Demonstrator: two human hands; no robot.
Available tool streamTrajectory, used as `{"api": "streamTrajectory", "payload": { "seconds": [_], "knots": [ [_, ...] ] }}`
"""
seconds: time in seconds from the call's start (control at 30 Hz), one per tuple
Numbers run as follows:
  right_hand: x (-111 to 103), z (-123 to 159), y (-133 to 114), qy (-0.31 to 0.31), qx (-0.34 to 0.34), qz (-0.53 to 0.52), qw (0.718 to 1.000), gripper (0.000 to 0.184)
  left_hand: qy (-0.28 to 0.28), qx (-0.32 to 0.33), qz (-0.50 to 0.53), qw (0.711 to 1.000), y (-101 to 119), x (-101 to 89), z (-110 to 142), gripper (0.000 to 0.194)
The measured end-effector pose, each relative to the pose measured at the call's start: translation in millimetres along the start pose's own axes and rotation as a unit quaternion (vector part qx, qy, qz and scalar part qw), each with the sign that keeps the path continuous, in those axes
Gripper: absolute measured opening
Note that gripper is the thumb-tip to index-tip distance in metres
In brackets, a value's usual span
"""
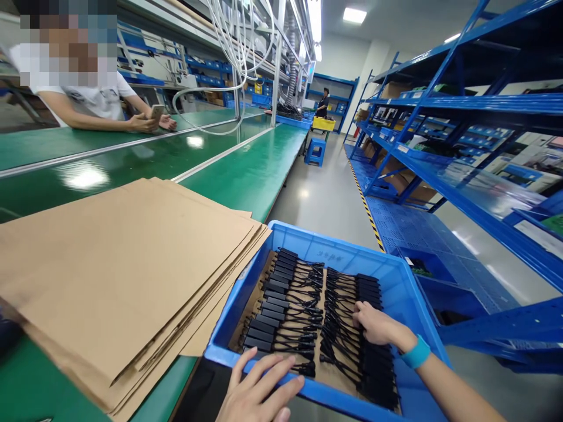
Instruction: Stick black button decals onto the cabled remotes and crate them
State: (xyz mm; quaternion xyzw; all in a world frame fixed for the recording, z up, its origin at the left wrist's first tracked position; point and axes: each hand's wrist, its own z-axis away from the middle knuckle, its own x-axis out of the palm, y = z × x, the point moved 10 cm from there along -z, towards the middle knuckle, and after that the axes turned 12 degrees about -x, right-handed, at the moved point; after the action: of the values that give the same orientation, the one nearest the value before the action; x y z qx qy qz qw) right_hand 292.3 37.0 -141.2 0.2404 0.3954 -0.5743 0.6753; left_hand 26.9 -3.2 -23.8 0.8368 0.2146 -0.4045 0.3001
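A blue plastic bin holds two rows of black box-shaped adapters with short cables, lying on brown cardboard. The left row has its cable ends toward the middle, facing those of the right row. My right hand, a teal band on its wrist, reaches into the right row. Its fingers are curled together at the cables and box ends; what they grip is hidden. Over the bin's near edge lies my left hand, fingers spread, beside the nearest adapters of the left row.
Stacked brown cardboard sheets lie on the green workbench, left of the bin. Across it, a person holds a phone. Blue shelving lines the right side. A blue stool and another person are farther down the aisle.
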Motion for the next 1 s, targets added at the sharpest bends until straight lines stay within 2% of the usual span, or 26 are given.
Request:
{"api": "streamTrajectory", "payload": {
  "seconds": [0.17, 0.37, 0.6, 0.8, 0.93, 1.0],
  "knots": [
    [-5.6, -7.8, 11.5, 0.077, 0.041, 0.015, 0.996, 0.039, -0.006, 0.038, -0.009, 0.999, 3.9, 1.4, 0.6, 0.025],
    [6.6, -19.1, 21.9, 0.111, 0.089, 0.047, 0.989, 0.051, -0.014, 0.0, 0.0, 1.0, -1.1, 5.2, 3.1, 0.027],
    [-0.7, -17.2, 26.5, 0.145, 0.103, 0.063, 0.982, 0.036, -0.025, 0.004, 0.003, 1.0, -1.9, 8.5, 4.0, 0.024],
    [-7.7, -17.0, 31.3, 0.16, 0.113, 0.057, 0.979, 0.043, -0.041, 0.045, -0.023, 0.998, -2.2, 10.1, 2.9, 0.027],
    [-14.4, -18.8, 36.5, 0.172, 0.122, 0.044, 0.976, 0.03, -0.063, 0.055, -0.016, 0.996, -0.9, 10.6, 2.5, 0.028],
    [-18.9, -21.2, 40.2, 0.183, 0.13, 0.038, 0.974, 0.025, -0.057, 0.04, -0.004, 0.998, -2.1, 12.7, 3.3, 0.027]
  ]
}}
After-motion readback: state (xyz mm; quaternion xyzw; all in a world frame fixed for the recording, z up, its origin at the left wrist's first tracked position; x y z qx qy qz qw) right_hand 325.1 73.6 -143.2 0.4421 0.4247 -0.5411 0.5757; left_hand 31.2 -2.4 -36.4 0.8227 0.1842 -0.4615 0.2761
